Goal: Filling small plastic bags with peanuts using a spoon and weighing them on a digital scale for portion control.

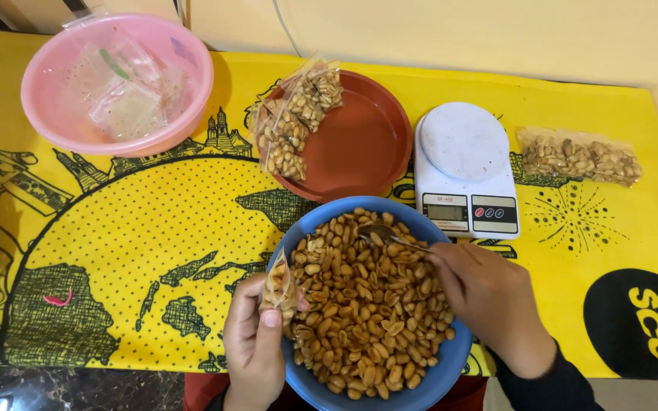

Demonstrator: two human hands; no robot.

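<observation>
Left hand [254, 346]: grip closed on a small clear bag [278, 288] part-filled with peanuts, held mouth-up at the rim of the blue bowl [298, 236], apparently so spills drop back in. Right hand [489, 304]: grip closed on a metal spoon [387, 234] lying on the peanuts [367, 304]. Beyond, on the yellow surface [154, 259]: brown plate [359, 144] bearing filled bags [295, 118], kitchen scale [466, 171], pink basin [47, 76].
</observation>
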